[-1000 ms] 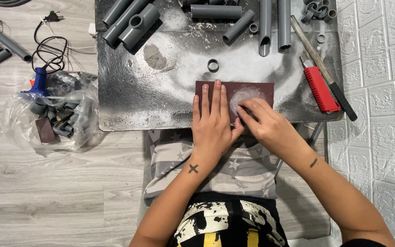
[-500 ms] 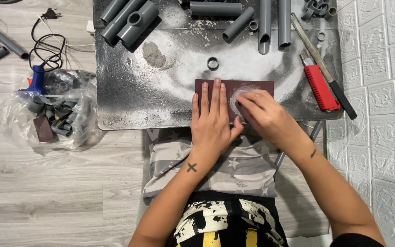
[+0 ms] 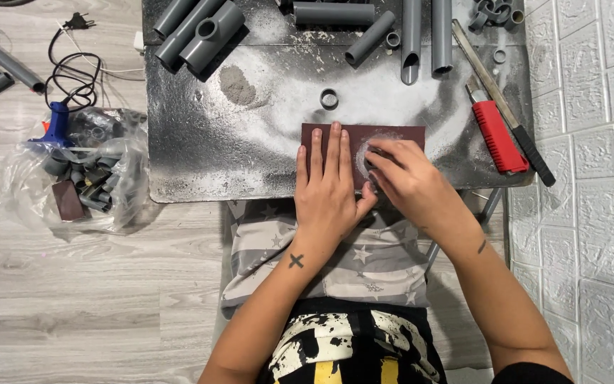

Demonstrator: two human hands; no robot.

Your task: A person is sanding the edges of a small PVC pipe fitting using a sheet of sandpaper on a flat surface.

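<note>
While the left hand [image 3: 330, 193] lies flat, the right hand [image 3: 401, 178] grips a small grey ring on the sandpaper sheet [image 3: 392, 136].

Since a second ago the right hand has slid from about 4 o'clock on the sheet up toward 2 o'clock, fingers curled over the ring and pressing it down; the stroke suggests rubbing is under way. The left hand's fingers are spread open, pointing to 12 o'clock, pinning the dark red sheet at the near edge of the dusty table [image 3: 200, 149]. The sheet's long axis runs 9 to 3 o'clock. Beyond lie a loose ring [image 3: 329, 99], a red-handled tool [image 3: 497, 135] and grey pipes [image 3: 421, 35].
</note>
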